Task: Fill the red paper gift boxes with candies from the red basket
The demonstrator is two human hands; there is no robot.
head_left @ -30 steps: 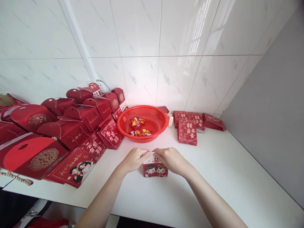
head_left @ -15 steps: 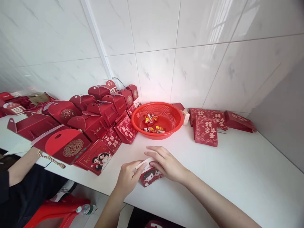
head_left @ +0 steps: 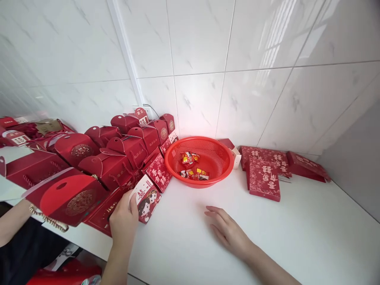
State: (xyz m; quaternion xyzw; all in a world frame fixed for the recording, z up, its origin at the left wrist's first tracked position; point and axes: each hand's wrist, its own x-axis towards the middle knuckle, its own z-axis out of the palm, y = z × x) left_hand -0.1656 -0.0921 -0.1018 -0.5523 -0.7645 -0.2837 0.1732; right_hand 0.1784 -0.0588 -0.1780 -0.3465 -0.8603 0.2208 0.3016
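My left hand [head_left: 124, 217] grips a small red and white gift box [head_left: 148, 204] printed with cartoon faces, its thumb on the near side. The box is beside the rows of red gift boxes at the left, close to a red box with white lettering [head_left: 158, 172]. Over the white table, my right hand [head_left: 228, 233] holds nothing, its fingers stretched out and slightly apart. Beyond both hands stands a red plastic basket [head_left: 198, 183] with several wrapped sweets [head_left: 190, 157] in it.
Red boxes with rope handles [head_left: 95, 166] crowd the left side. Flat red cartons [head_left: 263, 178] lie at the right by the tiled wall [head_left: 196, 99]. Another person's arm [head_left: 14, 221] reaches in at the far left. A red stool [head_left: 65, 273] stands below the table edge.
My left hand has carried the small gift box leftward to the rows of boxes. My right hand has let go of it and moved to the right.
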